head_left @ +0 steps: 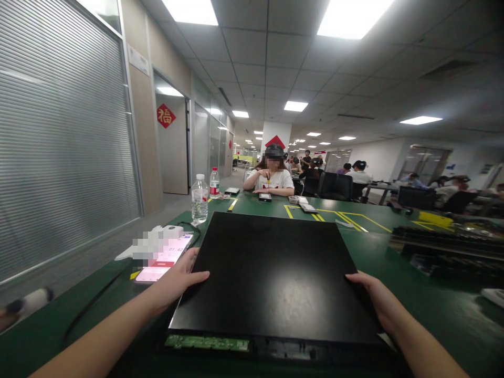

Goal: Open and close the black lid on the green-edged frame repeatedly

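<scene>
A large black LCD panel lies almost level in front of me, light reflecting off its glossy face. Along its near edge runs a narrow green circuit board. My left hand grips the panel's left edge, thumb on top and fingers under the side. On the opposite edge, my right hand holds it the same way, its fingers mostly hidden beneath. Whether the panel rests on the table or is lifted slightly, I cannot tell.
A lit phone and a water bottle stand left on the green table; a red-capped bottle is behind. Dark stacked panels lie right. Across sits a person handling a small device.
</scene>
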A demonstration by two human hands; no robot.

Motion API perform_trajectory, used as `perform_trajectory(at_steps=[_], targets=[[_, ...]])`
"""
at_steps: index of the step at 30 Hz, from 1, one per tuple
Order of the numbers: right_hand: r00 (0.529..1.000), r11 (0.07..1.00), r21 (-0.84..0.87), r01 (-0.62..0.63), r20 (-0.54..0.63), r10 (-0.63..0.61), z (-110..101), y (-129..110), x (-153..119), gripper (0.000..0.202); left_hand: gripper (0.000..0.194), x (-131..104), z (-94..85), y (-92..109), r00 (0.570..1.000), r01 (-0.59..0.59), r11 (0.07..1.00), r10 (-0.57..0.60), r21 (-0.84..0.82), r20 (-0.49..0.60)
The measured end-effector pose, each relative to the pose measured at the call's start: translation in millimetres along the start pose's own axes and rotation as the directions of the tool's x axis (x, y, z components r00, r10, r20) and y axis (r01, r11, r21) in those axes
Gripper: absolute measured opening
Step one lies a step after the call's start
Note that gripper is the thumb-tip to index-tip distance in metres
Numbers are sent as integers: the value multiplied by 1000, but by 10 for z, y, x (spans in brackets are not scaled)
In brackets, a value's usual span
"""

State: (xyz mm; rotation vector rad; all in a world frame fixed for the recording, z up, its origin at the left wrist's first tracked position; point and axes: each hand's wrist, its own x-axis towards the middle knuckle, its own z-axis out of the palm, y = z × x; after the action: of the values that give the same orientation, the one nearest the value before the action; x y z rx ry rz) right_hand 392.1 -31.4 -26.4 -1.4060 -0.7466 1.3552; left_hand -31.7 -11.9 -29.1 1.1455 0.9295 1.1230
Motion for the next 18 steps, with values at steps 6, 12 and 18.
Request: perform_trajectory(at_steps=[6,12,18], targets=[[1000,1000,-25,-3,-6,3,-33,14,29,30,48,16,5,-16,999,1,1000,0,29,-33],[999,998,-57,38,10,-38,-54,35,59,31,48,32,0,-27,1000,7,999,-6,42,-26],[998,992,-109,62,-5,-63,-48,44,69,28,48,51,1,-49,1000,-13,999,13,30,-14]])
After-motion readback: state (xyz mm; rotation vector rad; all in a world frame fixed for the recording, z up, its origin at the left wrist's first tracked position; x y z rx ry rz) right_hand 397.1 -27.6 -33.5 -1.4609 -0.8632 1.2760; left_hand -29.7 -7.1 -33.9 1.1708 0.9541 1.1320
